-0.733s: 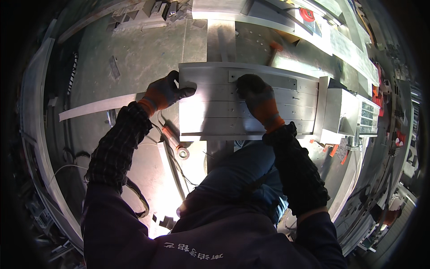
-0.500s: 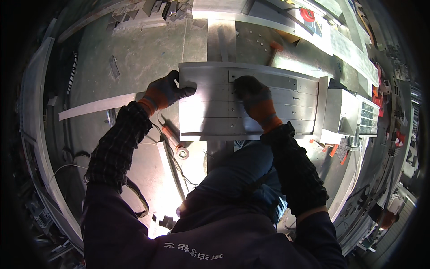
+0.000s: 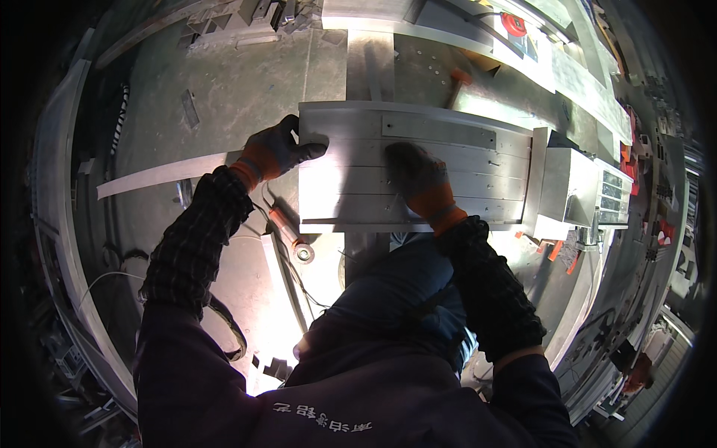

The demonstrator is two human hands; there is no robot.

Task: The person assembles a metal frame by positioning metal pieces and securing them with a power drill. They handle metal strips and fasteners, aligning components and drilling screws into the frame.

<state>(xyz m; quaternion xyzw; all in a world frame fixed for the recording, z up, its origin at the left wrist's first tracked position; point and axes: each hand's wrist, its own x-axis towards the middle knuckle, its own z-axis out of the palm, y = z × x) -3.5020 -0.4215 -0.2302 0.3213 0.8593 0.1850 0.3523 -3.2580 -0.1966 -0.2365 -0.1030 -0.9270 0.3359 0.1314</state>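
A long silver metal panel [image 3: 351, 183] with raised lengthwise strips and small holes lies crosswise in front of my lap. My left hand [image 3: 280, 149], in a dark and orange work glove, grips the panel's left edge, thumb on the top face and fingers at the rim. Over the middle of the panel is my right hand [image 3: 420, 175], gloved the same way, its fingers curled downward and slightly blurred. Whatever those fingers hold, if anything, is hidden. Just beyond that hand a narrow metal strip [image 3: 441, 131] with a hole near each end sits on the panel.
An orange angle grinder [image 3: 287, 230] with its cord lies on the floor left of my legs. Box-shaped metal pieces [image 3: 564, 179] stand at the panel's right end. A long pale strip [image 3: 164, 175] extends left. At the back right is a red tape measure [image 3: 513, 25].
My right hand has moved a little toward me across the panel, uncovering the left end of the narrow strip and its hole. My left hand stays at the panel's edge.
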